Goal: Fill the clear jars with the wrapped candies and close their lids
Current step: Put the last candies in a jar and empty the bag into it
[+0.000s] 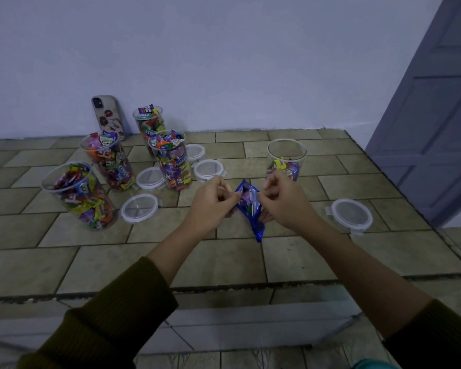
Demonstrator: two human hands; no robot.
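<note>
Head view: left hand and right hand pinching blue candy packet over tiled counter, tearing it open (likely); next, pouring into part-filled jar.

Four clear jars packed with wrapped candies stand open at centre left: the nearest, one behind it, one in the middle, and the rearmost. A fifth jar, centre right, holds only a shallow layer. Five lids lie flat. A blue candy bag is mid-frame.
</note>
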